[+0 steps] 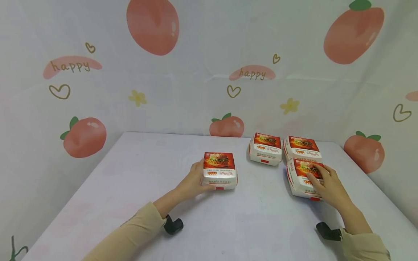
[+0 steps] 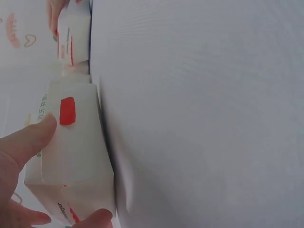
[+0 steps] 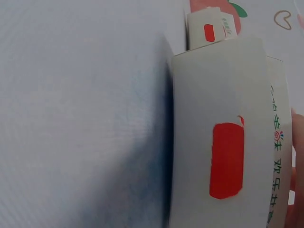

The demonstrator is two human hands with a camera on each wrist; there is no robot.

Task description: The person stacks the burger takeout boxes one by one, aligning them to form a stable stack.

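In the head view my left hand (image 1: 194, 183) grips a white and red burger box (image 1: 220, 170) near the middle of the table. Its thumb lies across the box front by the red tab, seen close up in the left wrist view (image 2: 68, 111), while other fingers touch the side. My right hand (image 1: 333, 186) rests on top of another burger box (image 1: 300, 183) at the right, thumb and fingertips lying on the printed lid. Only part of that hand shows at the edge of the right wrist view.
Behind the right-hand box stands a matching burger box (image 1: 302, 148), close against it. One more burger box (image 1: 265, 148) sits to its left. The white table (image 1: 130, 156) meets a fruit-printed cloth backdrop (image 1: 189, 90). Dark wrist mounts (image 1: 173, 225) hang below both forearms.
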